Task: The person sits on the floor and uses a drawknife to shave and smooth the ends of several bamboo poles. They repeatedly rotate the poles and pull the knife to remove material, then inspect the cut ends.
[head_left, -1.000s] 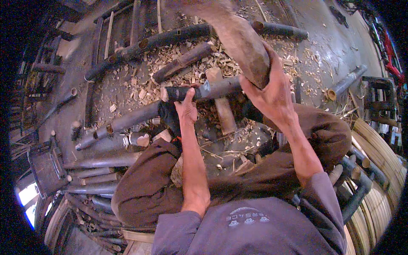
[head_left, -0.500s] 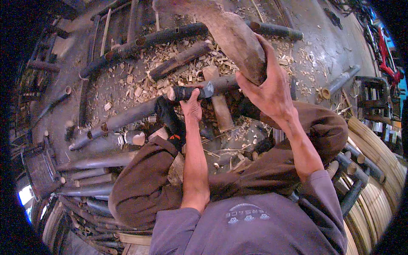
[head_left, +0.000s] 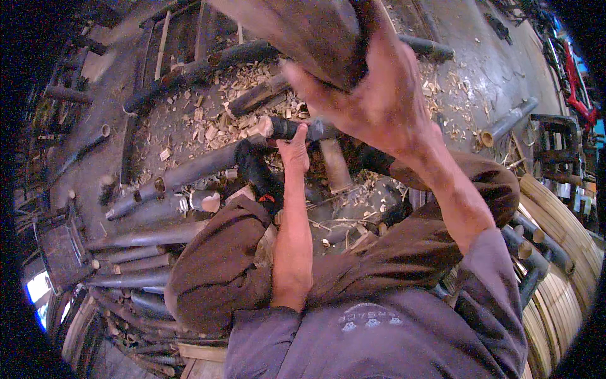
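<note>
In my left hand (head_left: 293,151) is a chisel (head_left: 285,128) with a black-wrapped handle, a pale wooden butt and a grey metal end. The thumb lies along the handle, and the metal end is over a long dark pole (head_left: 199,169) lying across in front of me. My right hand (head_left: 385,104), blurred by motion, is raised above it, wrapped round the near end of a thick wooden club (head_left: 303,31). The club's far end runs out of the picture at the top. My right hand hides part of the pole, and the chisel's edge cannot be made out.
Wood chips (head_left: 214,117) litter the floor around a short pole (head_left: 259,93) and a longer dark pole (head_left: 221,60). A wooden block (head_left: 334,167) props the work. More poles (head_left: 145,240) lie to the left; bundled pale strips (head_left: 562,271) are at the right.
My right hand has lifted the club higher and a little left, so both look bigger and blurred. My left hand and the chisel have shifted slightly right.
</note>
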The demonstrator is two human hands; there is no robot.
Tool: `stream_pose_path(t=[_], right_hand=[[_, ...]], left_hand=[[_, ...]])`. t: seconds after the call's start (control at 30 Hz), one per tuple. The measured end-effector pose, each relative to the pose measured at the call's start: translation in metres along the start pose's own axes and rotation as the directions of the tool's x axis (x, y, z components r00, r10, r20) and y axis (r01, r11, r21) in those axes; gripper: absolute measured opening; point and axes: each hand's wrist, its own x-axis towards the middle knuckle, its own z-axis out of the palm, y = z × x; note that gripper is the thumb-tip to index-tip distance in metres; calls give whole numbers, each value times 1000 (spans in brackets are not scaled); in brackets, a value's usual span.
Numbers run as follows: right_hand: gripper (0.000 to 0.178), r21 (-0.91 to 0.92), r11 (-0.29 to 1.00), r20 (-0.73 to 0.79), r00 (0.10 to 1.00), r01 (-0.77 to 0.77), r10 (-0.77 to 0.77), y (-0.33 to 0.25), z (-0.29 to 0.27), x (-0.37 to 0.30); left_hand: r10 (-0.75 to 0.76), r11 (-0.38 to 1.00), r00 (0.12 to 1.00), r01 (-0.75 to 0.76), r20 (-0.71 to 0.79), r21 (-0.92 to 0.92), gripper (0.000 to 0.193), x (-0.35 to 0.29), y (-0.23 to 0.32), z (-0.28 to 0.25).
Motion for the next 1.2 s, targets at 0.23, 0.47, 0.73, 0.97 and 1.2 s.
stream_pose_path(t=[0.23, 0.47, 0.73, 0.97, 1.2], right_hand=[[50, -310, 872, 833, 551, 379, 57, 75, 53, -26], [68, 90, 923, 192, 903, 375, -385, -55, 58, 81], [66, -309, 886, 754, 657, 347, 6, 50, 60, -5], [52, 221, 784, -19, 806, 580, -591, -46, 88, 81], [65, -360, 827, 843, 530, 432, 91, 0, 85, 12]], left_hand=[[163, 980, 986, -165, 28, 113, 65, 9, -30, 21], [66, 993, 995, -72, 71, 88, 60, 2, -25, 22], [141, 988, 989, -143, 43, 59, 63, 25, -19, 22], [-11, 980, 1000, 11, -3, 201, 56, -34, 1, 43], [105, 994, 994, -105, 1, 28, 64, 25, -33, -4]])
